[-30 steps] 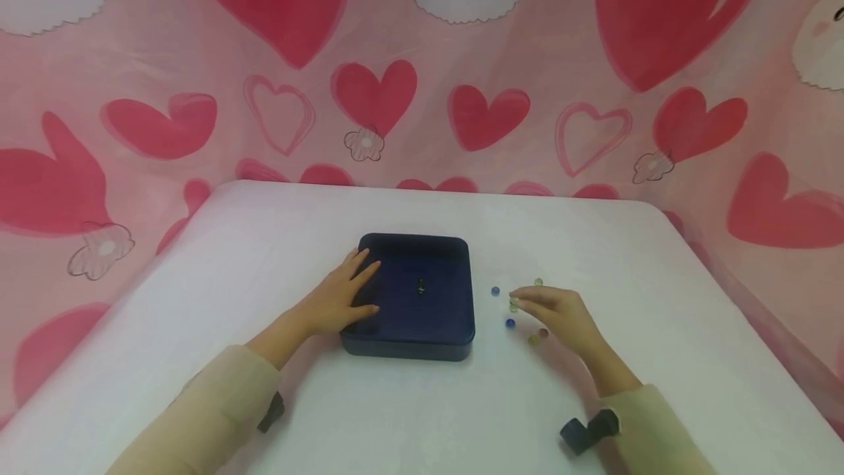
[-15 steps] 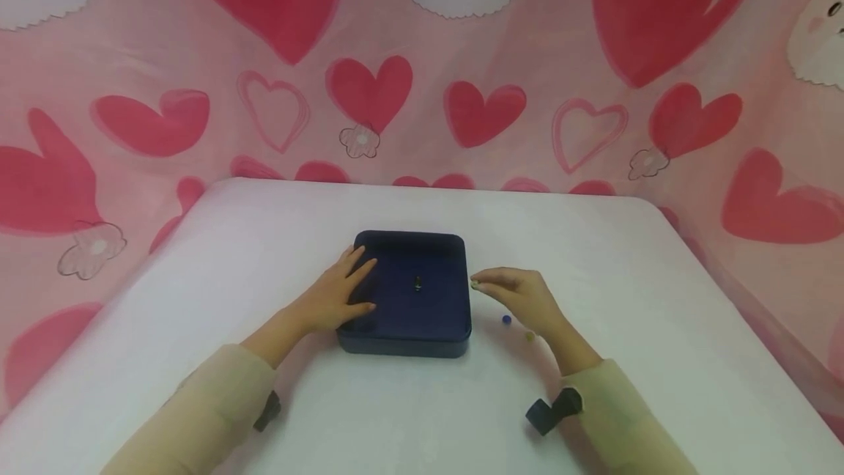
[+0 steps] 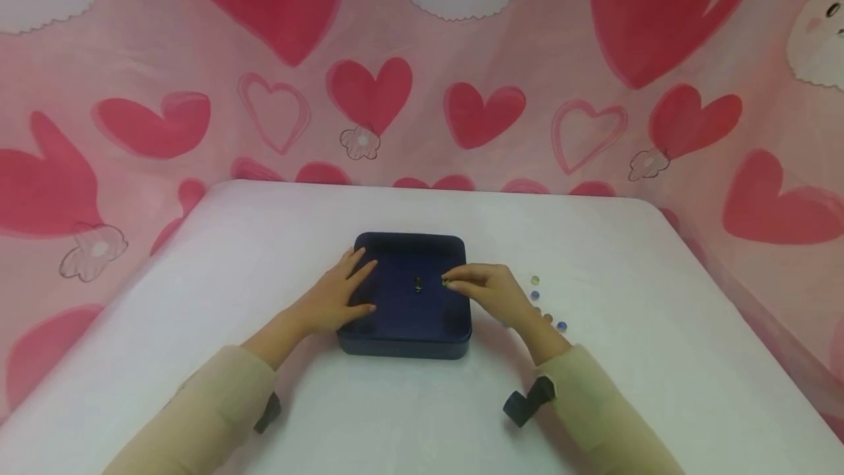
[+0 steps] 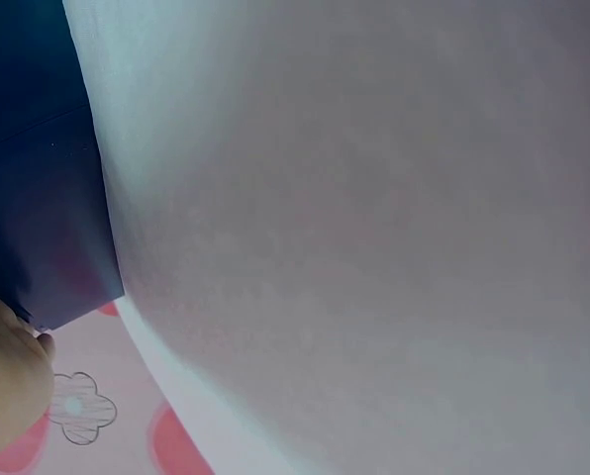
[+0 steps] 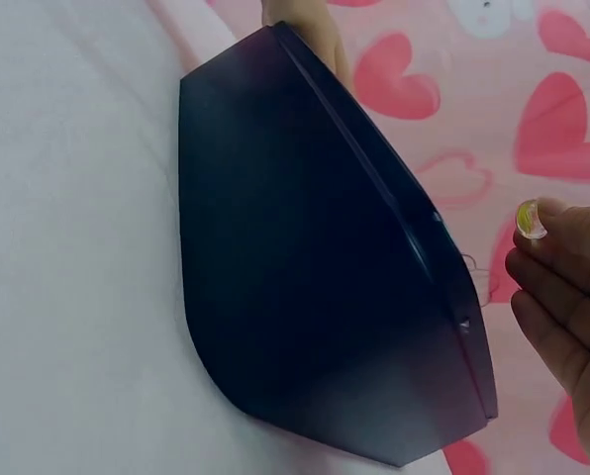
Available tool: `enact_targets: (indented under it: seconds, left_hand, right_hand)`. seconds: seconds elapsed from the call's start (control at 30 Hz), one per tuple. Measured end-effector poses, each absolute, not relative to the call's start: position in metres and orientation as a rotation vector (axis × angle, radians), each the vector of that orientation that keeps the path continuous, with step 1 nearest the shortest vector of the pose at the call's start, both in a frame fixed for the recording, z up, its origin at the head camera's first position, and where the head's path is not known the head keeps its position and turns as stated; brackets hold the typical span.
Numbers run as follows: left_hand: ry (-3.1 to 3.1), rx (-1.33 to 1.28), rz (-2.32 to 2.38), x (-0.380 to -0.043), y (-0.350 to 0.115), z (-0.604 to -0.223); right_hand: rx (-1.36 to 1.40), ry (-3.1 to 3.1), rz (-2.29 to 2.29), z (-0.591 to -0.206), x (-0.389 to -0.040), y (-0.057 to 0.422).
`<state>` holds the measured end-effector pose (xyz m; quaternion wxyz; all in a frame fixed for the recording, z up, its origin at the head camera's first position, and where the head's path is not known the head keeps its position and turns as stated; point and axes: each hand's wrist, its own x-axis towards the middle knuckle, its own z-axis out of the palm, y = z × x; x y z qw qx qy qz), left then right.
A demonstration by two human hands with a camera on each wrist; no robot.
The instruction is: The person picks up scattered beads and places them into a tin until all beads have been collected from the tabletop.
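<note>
A dark blue square tray (image 3: 405,349) stands on the white table, with a pair of small marbles (image 3: 417,284) near the middle of its floor. My left hand (image 3: 332,297) rests with spread fingers over the tray's left rim. Above the tray's right side, my right hand (image 3: 494,290) pinches a clear marble (image 5: 531,220) with a yellow-green swirl between thumb and fingertips. Right of the tray lie several loose marbles, among them a blue marble (image 3: 562,326) and a yellowish marble (image 3: 535,280); my right wrist partly hides the group.
The white table (image 3: 297,218) has a pink heart-patterned cloth (image 3: 395,35) behind it and at its sides. A dark wrist camera (image 3: 527,402) sits below my right forearm; another dark device (image 3: 267,413) shows by my left sleeve.
My right hand has picked a marble from the loose group and carried it left, over the tray's right rim. The left hand has stayed at the tray's left rim.
</note>
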<state>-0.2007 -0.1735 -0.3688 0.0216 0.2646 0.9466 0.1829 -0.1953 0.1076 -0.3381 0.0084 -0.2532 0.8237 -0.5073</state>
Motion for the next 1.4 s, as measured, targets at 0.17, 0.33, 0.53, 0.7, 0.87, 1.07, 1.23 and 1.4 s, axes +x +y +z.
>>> enact_targets:
  seconds: [0.17, 0.33, 0.53, 0.7, 0.87, 1.07, 1.23, 1.4]
  left_hand:
    - [2.938, 0.823, 0.576, -0.201, -0.174, -0.369]
    - [2.939, 0.836, 0.576, -0.201, -0.174, -0.370]
    - [2.940, 0.825, 0.574, -0.202, -0.175, -0.371]
    - [2.945, 0.842, 0.579, -0.202, -0.175, -0.370]
    - [2.939, 0.844, 0.564, -0.202, -0.174, -0.369]
    - [2.924, 0.824, 0.565, -0.201, -0.174, -0.368]
    - [2.924, 0.820, 0.558, -0.201, -0.174, -0.367]
    - [2.929, 0.820, 0.553, -0.200, -0.174, -0.367]
  right_hand:
    - [-0.794, 2.507, -1.595, -0.350, -0.206, 0.103]
    - [-0.831, 2.519, -1.532, -0.355, -0.212, 0.098]
    - [-0.845, 2.553, -1.473, -0.356, -0.217, 0.090]
    - [-0.878, 2.548, -1.425, -0.357, -0.218, 0.081]
    - [-0.933, 2.573, -1.331, -0.359, -0.218, 0.074]
    - [-1.002, 2.611, -1.221, -0.358, -0.220, 0.066]
    - [-1.036, 2.638, -1.120, -0.358, -0.224, 0.060]
    - [-1.090, 2.664, -0.964, -0.359, -0.228, 0.056]
